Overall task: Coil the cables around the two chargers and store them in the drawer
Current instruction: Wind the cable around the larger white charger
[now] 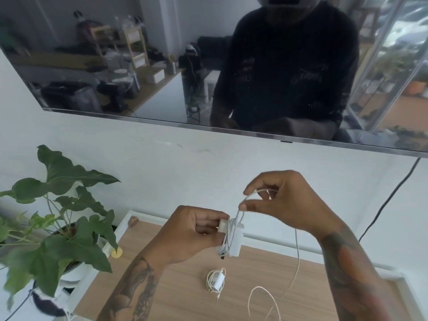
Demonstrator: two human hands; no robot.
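I see the left hand [194, 232] holding a white, blocky plastic charger [234, 237] above the wooden counter [266, 262], its grip curled round the charger's near end with several turns of thin white cable [297, 251] already lying across the body. Just above and to the right of that charger, the right hand [284, 200] pinches a loop of the same cable between thumb and fingertips; the slack drops past the wrist and curls into a loose loop on the counter. Below the held charger, a second charger [216, 283] lies flat on the pale wood grain, small and white, its cable bundled in a neat ring around it. Left of the charger, a leafy green plant [58, 216] stands in a pot.
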